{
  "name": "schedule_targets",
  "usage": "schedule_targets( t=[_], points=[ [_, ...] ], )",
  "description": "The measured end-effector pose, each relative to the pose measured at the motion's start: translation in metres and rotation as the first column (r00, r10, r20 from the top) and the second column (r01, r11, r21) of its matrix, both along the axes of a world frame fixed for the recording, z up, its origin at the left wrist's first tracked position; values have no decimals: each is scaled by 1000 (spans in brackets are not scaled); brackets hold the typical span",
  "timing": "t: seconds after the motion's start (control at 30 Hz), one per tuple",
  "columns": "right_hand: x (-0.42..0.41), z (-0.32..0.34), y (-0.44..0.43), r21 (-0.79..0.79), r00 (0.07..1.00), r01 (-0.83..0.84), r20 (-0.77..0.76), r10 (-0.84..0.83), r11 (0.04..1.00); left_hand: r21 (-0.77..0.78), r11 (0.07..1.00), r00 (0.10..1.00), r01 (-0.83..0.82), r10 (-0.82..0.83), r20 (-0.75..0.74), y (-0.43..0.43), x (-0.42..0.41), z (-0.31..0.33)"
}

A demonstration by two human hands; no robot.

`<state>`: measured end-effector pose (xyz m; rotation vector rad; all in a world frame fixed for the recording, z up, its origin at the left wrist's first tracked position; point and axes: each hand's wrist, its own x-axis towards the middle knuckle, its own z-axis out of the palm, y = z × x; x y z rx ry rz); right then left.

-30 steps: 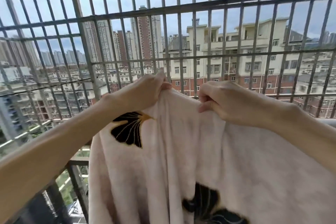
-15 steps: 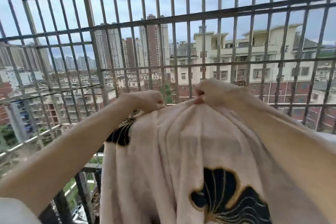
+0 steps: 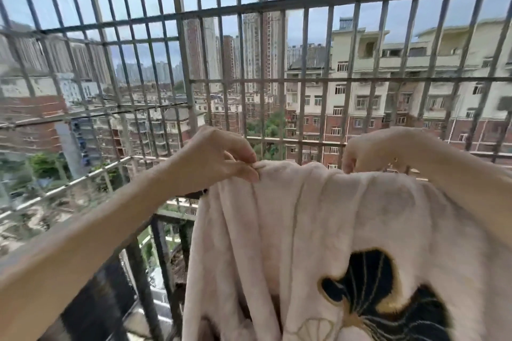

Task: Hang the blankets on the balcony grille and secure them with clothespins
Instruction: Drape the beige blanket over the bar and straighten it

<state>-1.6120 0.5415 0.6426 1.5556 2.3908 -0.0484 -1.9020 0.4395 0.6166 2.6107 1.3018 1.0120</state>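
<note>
A pale pink blanket [image 3: 318, 230] with black and gold leaf prints hangs down in front of me, its top edge held up near a horizontal bar of the metal balcony grille [image 3: 318, 0]. My left hand [image 3: 219, 158] pinches the top edge at its left end between thumb and fingers. My right hand [image 3: 371, 149] grips the same edge further right, fingers curled over the fabric. I cannot tell whether the edge lies over the bar. No clothespin shows.
The grille wraps round to the left as a side panel [image 3: 69, 69]. A low railing bar [image 3: 83, 174] runs along the left. Beyond the bars lie apartment blocks [image 3: 388, 77] and towers, far below and away.
Both hands have spread apart along the blanket's top edge, stretching it wider. My view has tilted down and left, so the grille's corner shows more.
</note>
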Motion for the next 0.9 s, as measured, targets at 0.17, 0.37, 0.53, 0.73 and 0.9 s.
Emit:
schedule_targets(
  t=[0.17,0.37,0.53,0.73,0.9],
  points=[
    [-25,17,-49,155,820,-197,-515,249,968,135,987,996,-88,89,5,9,-1,-12],
    [-68,5,-100,441,822,-287,-342,455,850,213,956,978,-203,187,89,29,-9,-18],
    [-91,-18,-92,670,813,-178,-312,491,721,267,935,972,-232,212,104,45,-23,-2],
    [-127,20,-53,741,700,-70,-440,562,668,370,868,942,-332,281,184,74,-57,44],
    [-140,72,6,760,698,110,-518,494,640,378,831,908,-409,326,264,130,-62,70]
  ],
)
